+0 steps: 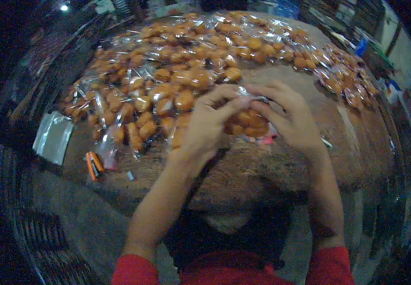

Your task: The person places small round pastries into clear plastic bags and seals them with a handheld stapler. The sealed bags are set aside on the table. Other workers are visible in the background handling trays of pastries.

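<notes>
Between my two hands is a clear plastic bag of round golden-brown snacks (pixel 250 123), its top pinched in my fingers. My left hand (pixel 214 115) grips the gathered film from the left. From the right, my right hand (pixel 285 112) grips the same top edge. A pink and red printed strip (pixel 262 139) shows at the lower end of this bag. Fingers and blur hide how the bag's mouth is folded. Many similar filled bags (pixel 162 76) lie just beyond and to the left of my left hand.
The wooden table (pixel 248 167) has a rounded edge. An orange stapler (pixel 94 165) lies at its left front, beside a small pale block (pixel 130 175). Flat empty clear bags (pixel 53 137) are stacked at the left edge. More filled bags (pixel 349 78) lie at the far right.
</notes>
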Tool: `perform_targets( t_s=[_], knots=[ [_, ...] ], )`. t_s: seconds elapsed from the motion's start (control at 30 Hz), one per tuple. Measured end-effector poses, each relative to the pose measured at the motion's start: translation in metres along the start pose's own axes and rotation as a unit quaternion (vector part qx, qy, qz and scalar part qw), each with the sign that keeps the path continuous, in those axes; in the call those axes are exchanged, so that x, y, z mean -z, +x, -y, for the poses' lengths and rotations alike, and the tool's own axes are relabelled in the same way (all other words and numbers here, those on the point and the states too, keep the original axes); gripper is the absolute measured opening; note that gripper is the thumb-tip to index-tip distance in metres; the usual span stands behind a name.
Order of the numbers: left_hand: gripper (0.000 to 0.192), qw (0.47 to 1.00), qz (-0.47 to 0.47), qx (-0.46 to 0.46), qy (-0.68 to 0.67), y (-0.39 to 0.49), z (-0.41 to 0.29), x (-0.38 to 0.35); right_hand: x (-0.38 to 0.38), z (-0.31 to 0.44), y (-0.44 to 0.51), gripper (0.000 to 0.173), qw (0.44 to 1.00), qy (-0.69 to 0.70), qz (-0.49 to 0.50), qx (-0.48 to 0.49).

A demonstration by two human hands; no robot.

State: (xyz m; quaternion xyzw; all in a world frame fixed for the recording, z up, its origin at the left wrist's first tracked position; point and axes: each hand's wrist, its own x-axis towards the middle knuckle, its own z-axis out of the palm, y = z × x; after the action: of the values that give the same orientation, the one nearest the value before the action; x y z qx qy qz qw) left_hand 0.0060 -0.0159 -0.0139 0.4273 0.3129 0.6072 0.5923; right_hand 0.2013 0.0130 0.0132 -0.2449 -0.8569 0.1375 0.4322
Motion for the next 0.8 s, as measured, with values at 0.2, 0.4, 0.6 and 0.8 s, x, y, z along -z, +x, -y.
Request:
perform_targets(
  t_s=[0.2,0.4,0.6,0.8],
  knots=[
    [0.017,0.928,0.043,-0.25,0.271,0.01,0.007,0.001,0.007,0.021,0.005,0.017,0.99,-0.055,0.015,-0.127],
    [0.019,0.942,0.01,-0.148,0.302,0.004,0.002,-0.006,0.003,0.02,0.004,0.013,0.987,-0.051,-0.023,-0.152],
    [0.038,0.983,-0.075,-0.097,0.138,0.004,-0.002,-0.014,0.004,0.02,0.005,0.019,0.982,-0.015,0.001,-0.188],
    [0.035,0.97,-0.127,-0.133,0.161,-0.009,-0.016,-0.007,0.011,-0.002,-0.005,0.027,0.981,0.108,-0.071,-0.143]
  ],
)
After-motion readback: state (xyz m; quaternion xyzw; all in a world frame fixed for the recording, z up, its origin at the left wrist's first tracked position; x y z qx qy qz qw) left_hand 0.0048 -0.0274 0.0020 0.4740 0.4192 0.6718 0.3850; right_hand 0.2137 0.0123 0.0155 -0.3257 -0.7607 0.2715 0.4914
